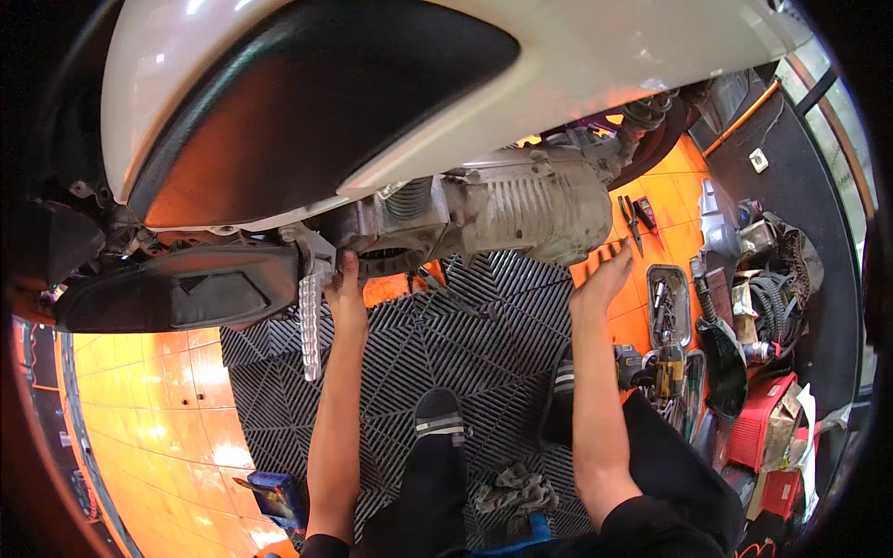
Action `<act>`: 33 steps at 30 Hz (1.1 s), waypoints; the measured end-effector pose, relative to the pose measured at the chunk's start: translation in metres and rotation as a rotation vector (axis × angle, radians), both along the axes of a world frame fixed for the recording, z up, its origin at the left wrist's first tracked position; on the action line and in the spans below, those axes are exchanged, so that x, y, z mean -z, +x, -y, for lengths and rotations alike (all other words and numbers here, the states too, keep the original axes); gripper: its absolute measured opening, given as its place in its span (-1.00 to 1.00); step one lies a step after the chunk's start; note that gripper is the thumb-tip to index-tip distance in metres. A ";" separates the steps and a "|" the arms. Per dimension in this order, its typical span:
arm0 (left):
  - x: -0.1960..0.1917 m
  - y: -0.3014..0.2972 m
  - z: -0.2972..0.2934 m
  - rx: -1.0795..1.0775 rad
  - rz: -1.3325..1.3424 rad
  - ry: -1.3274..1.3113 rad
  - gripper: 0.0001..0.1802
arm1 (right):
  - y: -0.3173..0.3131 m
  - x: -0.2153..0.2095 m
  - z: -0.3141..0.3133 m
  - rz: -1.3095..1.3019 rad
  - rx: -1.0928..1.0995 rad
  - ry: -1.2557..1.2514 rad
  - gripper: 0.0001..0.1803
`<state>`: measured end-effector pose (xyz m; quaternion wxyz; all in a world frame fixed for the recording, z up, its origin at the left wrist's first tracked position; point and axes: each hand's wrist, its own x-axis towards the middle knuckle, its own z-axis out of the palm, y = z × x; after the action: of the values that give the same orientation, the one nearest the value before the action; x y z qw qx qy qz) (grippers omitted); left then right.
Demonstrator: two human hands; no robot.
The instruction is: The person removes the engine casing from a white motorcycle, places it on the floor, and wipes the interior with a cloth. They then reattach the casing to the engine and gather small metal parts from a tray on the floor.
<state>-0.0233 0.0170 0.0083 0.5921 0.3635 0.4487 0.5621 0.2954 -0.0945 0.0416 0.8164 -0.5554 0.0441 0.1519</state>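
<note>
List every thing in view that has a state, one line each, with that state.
Scooter: raised above the black grid mat, underside exposed.
Left hand: reaching up under the engine casing, touching it; grip hidden.
Right hand: open, fingers spread, near the casing.
Footpeg: folded down, hanging.
Metal tray: on the floor, holding tools.
Pliers: lying on the orange floor.
Power drill: lying down, unheld.
Rag: crumpled on the mat.

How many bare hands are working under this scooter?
2: the left hand touches the grey metal engine casing underside; the right hand hovers open beneath its rear. None else visible.
</note>
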 end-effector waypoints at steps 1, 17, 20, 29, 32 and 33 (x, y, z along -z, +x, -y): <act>0.000 0.001 -0.002 0.021 0.023 0.018 -0.25 | 0.003 0.001 -0.005 -0.017 -0.117 0.086 -0.43; 0.016 -0.013 -0.007 0.014 -0.062 0.082 -0.13 | -0.003 0.008 0.011 -0.179 -0.018 0.049 -0.22; 0.016 -0.005 -0.006 -0.015 -0.153 0.081 -0.09 | 0.015 0.017 0.016 -0.105 -0.010 0.180 -0.23; -0.001 0.010 0.000 0.017 -0.178 0.030 -0.29 | 0.058 0.042 -0.026 0.115 -0.041 0.055 -0.37; 0.024 -0.022 -0.014 -0.042 -0.309 0.219 -0.30 | -0.008 -0.003 -0.010 0.339 -0.009 -0.050 -0.43; 0.014 -0.007 -0.009 -0.054 -0.320 0.199 -0.28 | -0.005 -0.005 -0.009 0.469 0.161 0.083 -0.51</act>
<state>-0.0308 0.0259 -0.0057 0.4591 0.4929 0.4886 0.5545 0.2907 -0.0854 0.0470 0.8358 -0.5363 -0.1087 -0.0448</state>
